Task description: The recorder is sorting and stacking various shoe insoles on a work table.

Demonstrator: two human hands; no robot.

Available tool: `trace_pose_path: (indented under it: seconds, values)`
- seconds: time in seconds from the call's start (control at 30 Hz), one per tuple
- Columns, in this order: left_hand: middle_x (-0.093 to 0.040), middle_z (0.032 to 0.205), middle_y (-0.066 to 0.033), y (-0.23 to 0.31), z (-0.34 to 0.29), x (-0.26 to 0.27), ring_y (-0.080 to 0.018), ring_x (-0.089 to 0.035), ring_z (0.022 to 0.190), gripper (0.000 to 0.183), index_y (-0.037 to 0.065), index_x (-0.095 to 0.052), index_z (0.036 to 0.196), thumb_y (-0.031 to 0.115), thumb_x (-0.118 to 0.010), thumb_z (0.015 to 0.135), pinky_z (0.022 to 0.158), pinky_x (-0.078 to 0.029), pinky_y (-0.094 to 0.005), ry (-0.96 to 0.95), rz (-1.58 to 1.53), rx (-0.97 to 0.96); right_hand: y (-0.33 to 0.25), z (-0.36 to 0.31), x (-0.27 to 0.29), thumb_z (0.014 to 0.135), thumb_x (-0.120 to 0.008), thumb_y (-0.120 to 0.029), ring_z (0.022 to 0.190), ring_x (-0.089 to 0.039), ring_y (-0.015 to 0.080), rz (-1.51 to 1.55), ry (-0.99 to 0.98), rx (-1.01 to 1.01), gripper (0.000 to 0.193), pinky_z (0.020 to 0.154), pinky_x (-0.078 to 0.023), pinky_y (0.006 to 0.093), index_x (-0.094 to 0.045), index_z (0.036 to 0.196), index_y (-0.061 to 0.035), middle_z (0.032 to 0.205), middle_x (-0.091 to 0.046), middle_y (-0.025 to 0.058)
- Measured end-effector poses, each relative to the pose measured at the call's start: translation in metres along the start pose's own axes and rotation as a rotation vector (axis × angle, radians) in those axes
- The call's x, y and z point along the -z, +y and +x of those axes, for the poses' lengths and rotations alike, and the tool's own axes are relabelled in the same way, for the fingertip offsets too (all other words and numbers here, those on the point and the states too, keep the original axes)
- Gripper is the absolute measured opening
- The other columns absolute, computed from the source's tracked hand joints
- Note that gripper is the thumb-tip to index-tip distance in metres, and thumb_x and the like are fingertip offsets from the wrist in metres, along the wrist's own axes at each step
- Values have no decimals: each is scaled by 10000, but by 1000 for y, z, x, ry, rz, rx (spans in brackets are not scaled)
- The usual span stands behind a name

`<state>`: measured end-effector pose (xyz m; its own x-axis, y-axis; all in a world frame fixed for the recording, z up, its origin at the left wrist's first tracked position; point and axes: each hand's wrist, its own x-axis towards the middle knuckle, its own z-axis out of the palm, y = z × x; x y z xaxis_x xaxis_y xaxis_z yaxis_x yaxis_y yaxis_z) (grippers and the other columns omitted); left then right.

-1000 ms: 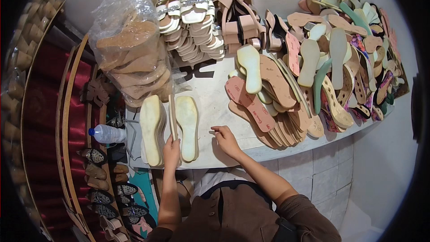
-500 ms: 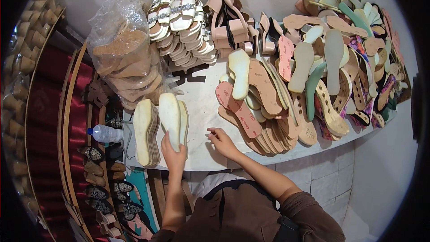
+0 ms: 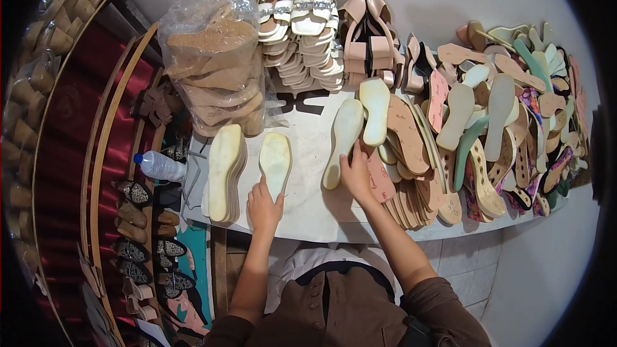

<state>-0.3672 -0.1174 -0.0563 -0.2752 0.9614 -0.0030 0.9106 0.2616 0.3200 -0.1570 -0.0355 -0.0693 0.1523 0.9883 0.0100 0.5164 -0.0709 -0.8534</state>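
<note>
My left hand [image 3: 264, 211] has its fingers and thumb around the lower end of a pale cream shoe insole [image 3: 276, 157]. Just left of it stands a neat stack of insoles [image 3: 225, 170] with a cream top face and brown edges. My right hand [image 3: 357, 178] holds the right edge of another pale insole [image 3: 345, 135], which slants upward beside the right-hand pile. Close by that hand are a cream insole [image 3: 375, 109] and a pink insole [image 3: 380, 180], partly covered by my fingers. Brown insoles [image 3: 411, 196] are stacked beyond them.
Along the back are bagged tan soles [image 3: 215, 77], stacked white sandals [image 3: 312, 22] and pink heeled sandals [image 3: 369, 45]. Mixed insoles and wedge soles [image 3: 488, 173] crowd the table's right side. A water bottle [image 3: 160, 166] and shelved shoes [image 3: 132, 218] are at the left.
My right hand has moved from bare table to the right-hand pile and now holds a pale insole. The insoles by my left hand now lie apart. The view has shifted left.
</note>
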Motion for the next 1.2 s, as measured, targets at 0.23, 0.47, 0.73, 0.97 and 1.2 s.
trace_pose_path:
  seconds: [0.23,0.47,0.73,0.97,1.2]
  values:
    - [-577,980,-166,-16,6,16,-301,-576,857,576,4,-386,1235,200,-613,744,751,-471,-363,114,-229,32,-35,-58,-28,766,-536,-77,1173,-280,432,-83,114,297,546,977,-245,476,-355,1276,-7,1246,-290,276]
    - [-563,1065,-93,-17,11,47,-133,-556,904,338,-12,-438,1193,97,-491,877,788,-449,-251,-336,-1653,406,-71,-78,-61,908,-481,-223,1091,-457,210,642,-522,36,448,889,-394,332,-354,1297,-43,1232,-425,126]
    - [-483,1190,-105,-29,10,47,-179,-504,1053,355,26,-499,1201,82,-533,852,824,-440,-279,-344,-1070,-304,-55,-53,-81,864,-455,-111,1124,-464,274,439,-132,74,430,951,-344,328,-361,1265,15,1200,-479,193]
    - [-480,1137,-154,-58,21,94,-317,-461,1048,476,38,-477,1178,157,-616,738,891,-372,-389,268,-285,-348,-50,2,-61,836,-502,-161,1182,-363,385,-319,525,210,496,977,-305,396,-355,1274,18,1278,-368,275]
    - [-390,1185,-202,-98,37,77,-370,-385,1086,711,19,-315,1295,183,-656,693,938,-315,-435,118,-119,-54,-102,-48,-128,838,-513,-156,1040,-453,350,162,-136,322,376,898,-371,395,-451,1173,4,1095,-459,224]
